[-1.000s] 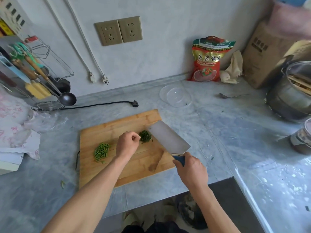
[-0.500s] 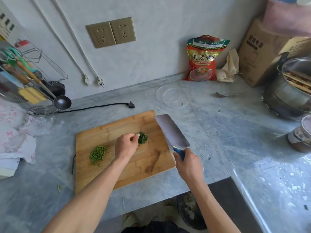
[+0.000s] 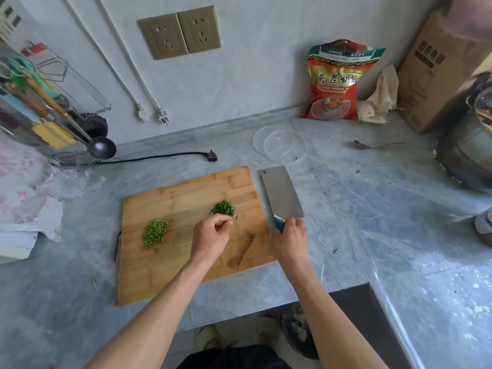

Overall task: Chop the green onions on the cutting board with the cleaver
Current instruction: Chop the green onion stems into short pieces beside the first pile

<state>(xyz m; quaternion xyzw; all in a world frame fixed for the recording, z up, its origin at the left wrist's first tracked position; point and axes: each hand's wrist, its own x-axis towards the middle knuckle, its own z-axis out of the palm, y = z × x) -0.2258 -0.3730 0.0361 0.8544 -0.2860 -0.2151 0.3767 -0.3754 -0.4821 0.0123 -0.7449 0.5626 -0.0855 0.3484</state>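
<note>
While the right hand (image 3: 288, 237) grips the cleaver (image 3: 282, 194) parked flat just off the board's (image 3: 186, 262) right edge, left hand (image 3: 210, 235) fingers pinch at chopped green onions (image 3: 223, 208), prob. regathering pile w/ blade safely away.

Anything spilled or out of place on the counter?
Minor only. Stray green bits lie off the cutting board: one on the counter left of its near corner, one to its right. The cleaver blade sits past the board's right edge, away from the dark green pile.
</note>
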